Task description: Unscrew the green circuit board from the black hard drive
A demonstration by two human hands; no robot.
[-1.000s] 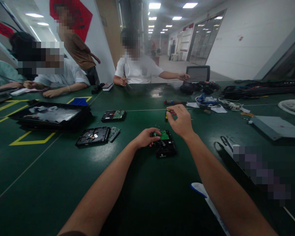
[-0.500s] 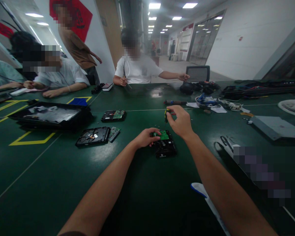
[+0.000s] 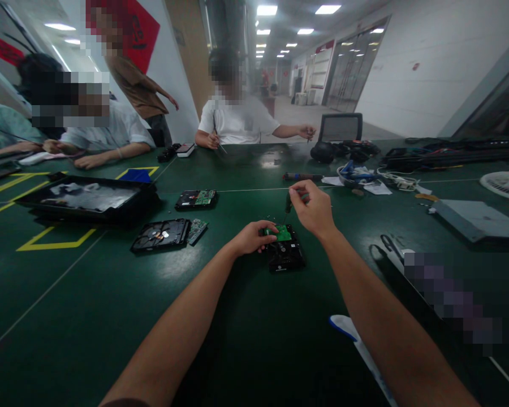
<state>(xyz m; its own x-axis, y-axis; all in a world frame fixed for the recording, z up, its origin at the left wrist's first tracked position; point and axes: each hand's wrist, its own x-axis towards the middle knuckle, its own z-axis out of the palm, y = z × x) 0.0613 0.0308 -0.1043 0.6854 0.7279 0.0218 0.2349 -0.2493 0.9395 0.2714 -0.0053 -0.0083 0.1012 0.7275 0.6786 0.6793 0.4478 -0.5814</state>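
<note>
A black hard drive [image 3: 287, 258] lies on the green table in front of me, its green circuit board [image 3: 284, 233] facing up at the far end. My left hand [image 3: 254, 237] is closed on the drive's left side, thumb and fingers at the edge by the board. Above the board, my right hand [image 3: 311, 206] pinches a small screwdriver [image 3: 288, 204] held upright. Its thin shaft points down to the board's far edge; whether the tip sits in a screw is too small to tell. Several tiny bits, perhaps screws, lie just beyond the drive.
Left of me are an opened hard drive [image 3: 160, 236], a loose circuit board [image 3: 197, 230], another drive [image 3: 195, 199] and a black tray [image 3: 89, 198]. A grey metal box [image 3: 481, 219] and a white glove [image 3: 360, 345] lie right. A co-worker [image 3: 237, 118] sits opposite.
My right hand has turned slightly, its fingers rolling around the screwdriver handle. My left hand and the drive stay in place. The co-worker opposite has drawn one hand slightly inward.
</note>
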